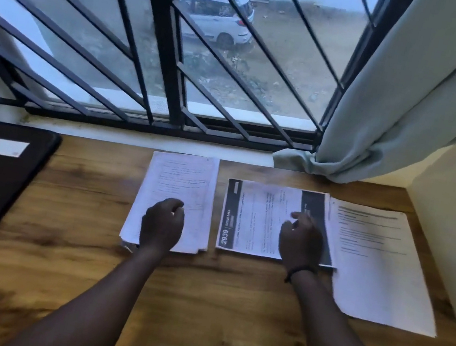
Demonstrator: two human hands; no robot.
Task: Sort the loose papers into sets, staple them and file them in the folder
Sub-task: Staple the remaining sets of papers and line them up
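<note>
Bare wooden desk (197, 304) nearest, curled left hand (162, 223) on handwritten stack (179, 182), loosely open right hand (301, 240) over printed sheet (258, 218).

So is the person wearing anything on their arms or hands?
Both forearms are bare, with no sleeves showing. The right hand has a thin black band around its wrist. The left hand wears nothing: no ring, watch or glove shows.
</note>
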